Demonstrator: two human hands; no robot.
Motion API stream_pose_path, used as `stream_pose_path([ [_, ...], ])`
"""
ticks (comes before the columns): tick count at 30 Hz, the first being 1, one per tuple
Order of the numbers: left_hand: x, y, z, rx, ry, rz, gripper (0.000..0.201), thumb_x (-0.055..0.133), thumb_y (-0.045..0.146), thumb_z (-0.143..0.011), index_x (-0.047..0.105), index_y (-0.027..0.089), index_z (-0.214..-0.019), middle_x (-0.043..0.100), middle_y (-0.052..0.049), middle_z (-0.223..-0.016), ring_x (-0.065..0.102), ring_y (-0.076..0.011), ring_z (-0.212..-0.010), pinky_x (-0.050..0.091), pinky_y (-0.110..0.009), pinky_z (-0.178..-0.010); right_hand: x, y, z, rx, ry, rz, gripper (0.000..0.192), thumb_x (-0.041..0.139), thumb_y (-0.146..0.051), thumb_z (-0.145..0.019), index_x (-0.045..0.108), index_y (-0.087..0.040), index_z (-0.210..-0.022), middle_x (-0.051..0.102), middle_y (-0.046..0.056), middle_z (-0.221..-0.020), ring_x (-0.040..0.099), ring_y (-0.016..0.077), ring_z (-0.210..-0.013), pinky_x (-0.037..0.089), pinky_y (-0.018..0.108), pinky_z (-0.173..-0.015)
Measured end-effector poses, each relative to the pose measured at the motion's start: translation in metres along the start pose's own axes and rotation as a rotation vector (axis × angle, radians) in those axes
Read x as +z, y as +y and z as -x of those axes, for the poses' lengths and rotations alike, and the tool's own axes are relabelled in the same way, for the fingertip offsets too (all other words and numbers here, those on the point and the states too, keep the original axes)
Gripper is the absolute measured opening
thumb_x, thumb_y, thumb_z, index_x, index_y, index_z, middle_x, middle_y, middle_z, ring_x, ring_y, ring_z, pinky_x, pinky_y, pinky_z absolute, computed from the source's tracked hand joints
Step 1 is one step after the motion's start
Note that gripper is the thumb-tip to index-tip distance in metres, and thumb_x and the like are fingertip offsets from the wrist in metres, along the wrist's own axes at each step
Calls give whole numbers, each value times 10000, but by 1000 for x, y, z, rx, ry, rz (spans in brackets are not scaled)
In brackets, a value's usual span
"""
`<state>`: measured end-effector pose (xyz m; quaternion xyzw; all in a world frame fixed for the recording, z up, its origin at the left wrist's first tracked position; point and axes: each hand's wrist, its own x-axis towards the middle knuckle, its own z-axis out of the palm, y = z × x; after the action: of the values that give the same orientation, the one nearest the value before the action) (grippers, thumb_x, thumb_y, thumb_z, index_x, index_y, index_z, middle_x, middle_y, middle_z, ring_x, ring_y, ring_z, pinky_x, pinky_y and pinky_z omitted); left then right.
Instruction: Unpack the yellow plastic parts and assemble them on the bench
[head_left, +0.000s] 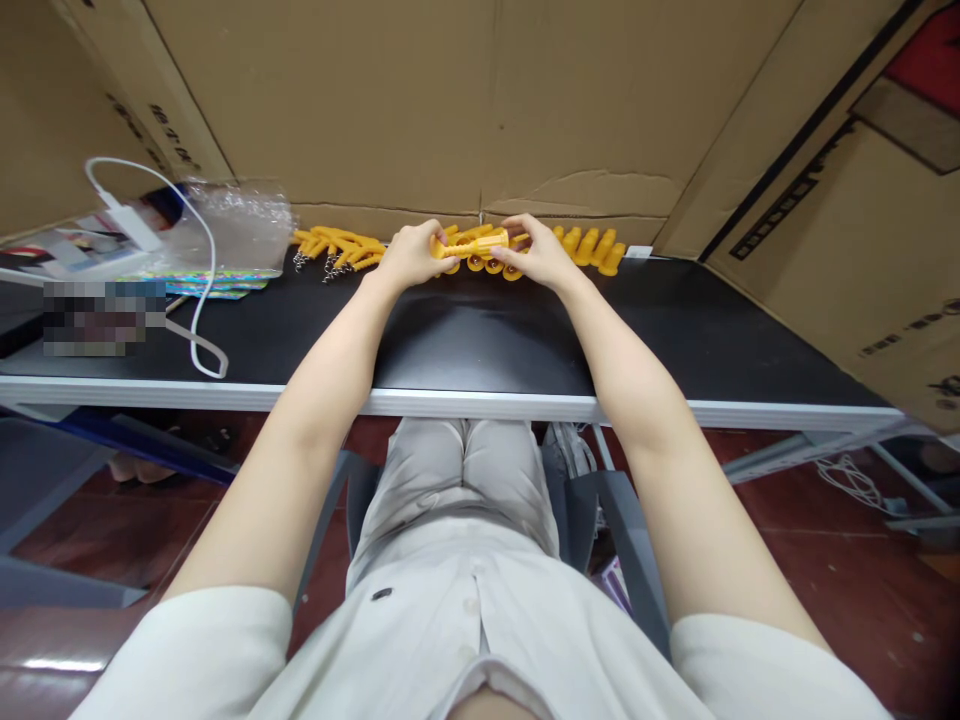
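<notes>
A yellow plastic corkscrew (491,241) spans the gap between my two hands, lying roughly level above the back of the black table. My left hand (411,254) pinches its left end between thumb and fingers. At the other end, the thumb and fingers of my right hand (541,250) close around its wider part. Beside my left hand lies a heap of yellow corkscrew handles (341,243) with metal spirals. Round-ended yellow pieces (511,271) sit behind and below the held one, partly hidden. Yellow tube-shaped sleeves (592,246) stand in a row right of my right hand.
Cardboard panels (360,110) wall off the back and sides of the black table (480,340). Plastic bags (244,235), a white cable (212,270) with a white adapter (135,226), and a blurred-out item (105,318) occupy the left. A small white label (639,252) lies at right.
</notes>
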<state>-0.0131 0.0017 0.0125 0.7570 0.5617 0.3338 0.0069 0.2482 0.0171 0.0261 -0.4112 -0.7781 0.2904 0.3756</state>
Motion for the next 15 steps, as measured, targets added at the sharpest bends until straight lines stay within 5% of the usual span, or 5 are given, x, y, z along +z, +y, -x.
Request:
stream_pose_path([
  [2, 2, -3, -1, 27, 13, 32, 351, 834, 296, -845, 727, 199, -1165, 685, -65, -918, 679, -340, -1084, 539, -481, -1100, -2, 1, -1, -172, 54, 291, 652, 901, -601, -902, 673, -232, -1390, 686, 166, -1513, 622, 373, -1438, 529, 542, -1207],
  [6, 3, -5, -3, 27, -6, 47, 302, 827, 291, -848, 728, 199, -1119, 675, -48, -883, 685, -313, -1017, 555, -459, -1069, -2, 1, 0, -327, 80, 716, 460, 733, -491, -1044, 678, -212, -1406, 668, 195, -1537, 557, 435, -1495, 384, 681, -1266],
  [15, -5, 12, 4, 5, -19, -37, 330, 829, 311, -846, 708, 196, -1130, 745, -72, -1018, 704, -324, -1083, 541, -412, -1058, 7, 4, -1, -393, 79, 861, 364, 526, -400, -1079, 749, -196, -1282, 756, 190, -1341, 603, 441, -1373, 299, 730, -1257],
])
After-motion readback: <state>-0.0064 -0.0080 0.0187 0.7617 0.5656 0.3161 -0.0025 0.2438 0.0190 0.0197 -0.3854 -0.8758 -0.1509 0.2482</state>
